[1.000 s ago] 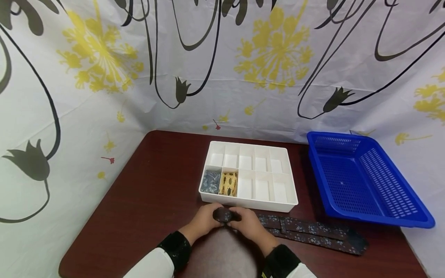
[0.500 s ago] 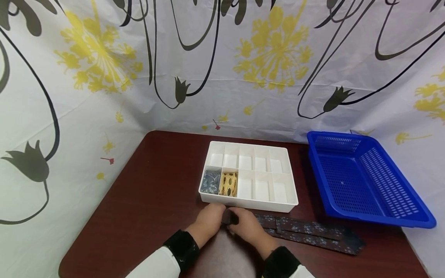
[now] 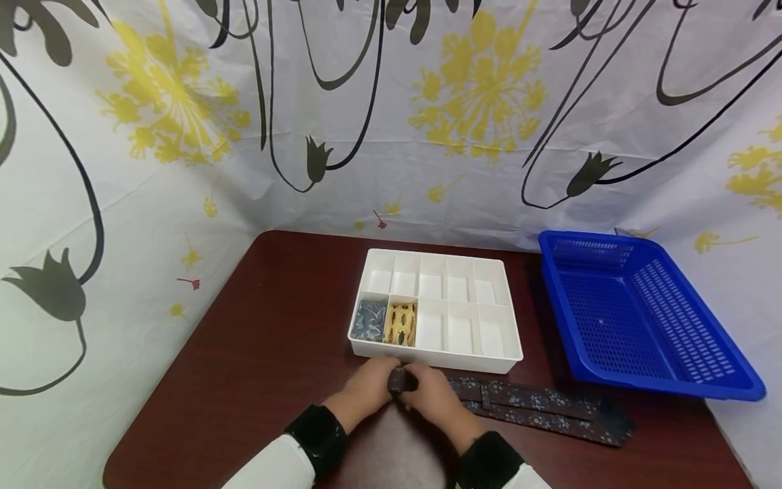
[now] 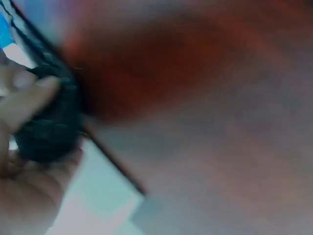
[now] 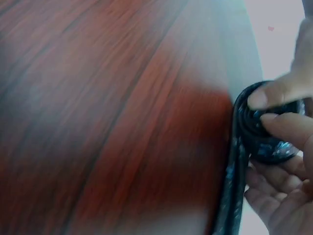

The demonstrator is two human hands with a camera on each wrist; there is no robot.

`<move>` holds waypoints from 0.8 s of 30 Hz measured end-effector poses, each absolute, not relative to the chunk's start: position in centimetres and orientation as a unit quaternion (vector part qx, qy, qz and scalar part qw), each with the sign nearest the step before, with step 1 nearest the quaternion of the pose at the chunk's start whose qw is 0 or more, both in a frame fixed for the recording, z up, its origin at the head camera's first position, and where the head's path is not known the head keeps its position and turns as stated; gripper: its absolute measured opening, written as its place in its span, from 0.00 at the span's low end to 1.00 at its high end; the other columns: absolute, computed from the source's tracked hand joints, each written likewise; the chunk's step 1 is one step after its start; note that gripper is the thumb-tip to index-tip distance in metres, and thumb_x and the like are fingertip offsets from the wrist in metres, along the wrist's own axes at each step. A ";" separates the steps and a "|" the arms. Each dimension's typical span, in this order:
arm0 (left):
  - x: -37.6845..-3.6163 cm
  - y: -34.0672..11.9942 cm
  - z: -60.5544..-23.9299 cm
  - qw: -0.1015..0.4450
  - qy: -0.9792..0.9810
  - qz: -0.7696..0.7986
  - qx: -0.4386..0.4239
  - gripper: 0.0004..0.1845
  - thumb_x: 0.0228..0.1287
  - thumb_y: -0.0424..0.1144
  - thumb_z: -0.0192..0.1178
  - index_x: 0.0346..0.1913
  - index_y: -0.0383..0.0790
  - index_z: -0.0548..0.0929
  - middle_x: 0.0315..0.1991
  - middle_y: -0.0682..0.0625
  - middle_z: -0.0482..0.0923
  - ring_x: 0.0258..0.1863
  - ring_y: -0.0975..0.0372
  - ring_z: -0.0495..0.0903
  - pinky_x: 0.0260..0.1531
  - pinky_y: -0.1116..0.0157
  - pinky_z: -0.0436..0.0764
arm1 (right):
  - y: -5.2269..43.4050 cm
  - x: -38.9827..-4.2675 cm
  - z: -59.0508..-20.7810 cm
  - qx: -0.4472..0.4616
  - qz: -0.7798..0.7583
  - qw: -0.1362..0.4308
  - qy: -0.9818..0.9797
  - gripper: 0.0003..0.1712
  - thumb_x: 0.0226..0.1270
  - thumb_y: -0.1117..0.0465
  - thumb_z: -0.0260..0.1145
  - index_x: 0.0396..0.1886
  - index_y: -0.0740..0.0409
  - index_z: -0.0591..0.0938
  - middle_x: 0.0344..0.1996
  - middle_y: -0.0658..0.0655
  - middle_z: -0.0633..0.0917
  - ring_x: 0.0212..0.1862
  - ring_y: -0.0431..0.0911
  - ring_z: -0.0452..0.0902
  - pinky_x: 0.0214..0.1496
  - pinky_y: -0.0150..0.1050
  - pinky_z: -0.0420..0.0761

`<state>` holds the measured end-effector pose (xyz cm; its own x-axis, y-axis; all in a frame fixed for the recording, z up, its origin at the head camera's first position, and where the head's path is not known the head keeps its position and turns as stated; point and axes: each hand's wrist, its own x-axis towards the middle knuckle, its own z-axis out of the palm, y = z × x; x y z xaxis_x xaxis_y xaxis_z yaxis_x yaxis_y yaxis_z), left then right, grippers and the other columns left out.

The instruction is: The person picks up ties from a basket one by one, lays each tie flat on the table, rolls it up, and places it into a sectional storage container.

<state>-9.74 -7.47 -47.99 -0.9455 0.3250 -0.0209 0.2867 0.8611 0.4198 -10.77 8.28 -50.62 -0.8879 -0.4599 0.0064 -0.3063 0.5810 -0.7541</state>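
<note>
A dark necktie (image 3: 544, 409) with a small flower print lies along the table, its wide end to the right and its left end wound into a coil (image 3: 398, 382). My left hand (image 3: 365, 392) grips the coil from the left, and my right hand (image 3: 435, 397) from the right. In the right wrist view, a thumb and fingertip press the coil's spiral face (image 5: 252, 120), with other fingers beneath. The left wrist view shows fingers curled round the dark coil (image 4: 49, 132). A white divided tray (image 3: 427, 356) sits just beyond both hands.
Two front-left compartments hold a grey-blue patterned cloth roll (image 3: 369, 320) and a yellow insect-print one (image 3: 400, 324). A blue perforated basket (image 3: 662, 388) stands at the right, behind the tie's wide end. Patterned white curtain (image 3: 391, 136) surrounds the dark red table (image 3: 275, 326).
The coil has turned between my hands, and the tie's flat length has slid slightly left. My left hand has shifted right, closer to the right hand. Tray and basket stay put.
</note>
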 end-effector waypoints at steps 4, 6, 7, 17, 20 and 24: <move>-9.7 -9.2 -49.2 0.056 0.925 0.337 0.168 0.21 0.38 0.26 0.73 0.39 0.43 0.81 0.37 0.52 0.82 0.41 0.59 0.79 0.45 0.61 0.77 | 8.8 -10.9 -51.1 -0.214 -0.434 0.114 0.867 0.19 0.51 0.65 0.71 0.46 0.62 0.82 0.30 0.49 0.82 0.31 0.38 0.76 0.38 0.36 0.75; -9.7 -9.5 -49.5 0.060 0.918 0.357 0.163 0.22 0.39 0.27 0.74 0.41 0.42 0.82 0.39 0.52 0.82 0.42 0.59 0.79 0.47 0.60 0.77 | 8.9 -10.9 -51.1 -0.210 -0.438 0.116 0.866 0.19 0.51 0.65 0.72 0.45 0.60 0.83 0.30 0.48 0.82 0.31 0.38 0.76 0.38 0.35 0.75; -9.7 -9.6 -49.7 0.060 0.918 0.358 0.162 0.21 0.40 0.28 0.74 0.41 0.41 0.82 0.39 0.51 0.83 0.43 0.59 0.80 0.47 0.60 0.77 | 8.9 -10.9 -51.1 -0.210 -0.438 0.115 0.867 0.19 0.51 0.65 0.72 0.46 0.60 0.83 0.31 0.48 0.82 0.31 0.37 0.75 0.39 0.35 0.75; -9.7 -8.3 -48.5 0.032 0.957 0.236 0.168 0.08 0.48 0.31 0.69 0.30 0.46 0.81 0.29 0.56 0.81 0.33 0.63 0.79 0.36 0.66 0.78 | 8.7 -10.6 -50.8 -0.212 -0.411 0.110 0.880 0.23 0.48 0.68 0.72 0.48 0.61 0.82 0.38 0.53 0.83 0.39 0.43 0.76 0.43 0.40 0.76; -9.7 -7.2 -47.5 0.054 0.976 0.165 0.131 0.05 0.54 0.31 0.64 0.31 0.45 0.81 0.31 0.53 0.81 0.34 0.61 0.81 0.35 0.64 0.79 | 8.4 -10.5 -50.3 -0.213 -0.398 0.103 0.887 0.26 0.46 0.70 0.72 0.50 0.63 0.81 0.43 0.57 0.83 0.44 0.47 0.77 0.46 0.44 0.77; -9.6 -5.7 -46.4 0.082 0.989 0.078 0.094 0.05 0.60 0.30 0.60 0.37 0.43 0.83 0.35 0.49 0.82 0.39 0.58 0.81 0.37 0.62 0.80 | 7.9 -10.2 -49.4 -0.214 -0.380 0.092 0.895 0.30 0.46 0.69 0.73 0.53 0.68 0.78 0.49 0.63 0.82 0.50 0.54 0.78 0.52 0.51 0.77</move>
<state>-9.60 -5.73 -46.44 -0.9688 0.1996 -0.1473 0.1741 0.9700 0.1694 -10.23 7.92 -49.44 -0.8918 -0.4524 -0.0023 -0.3130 0.6206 -0.7189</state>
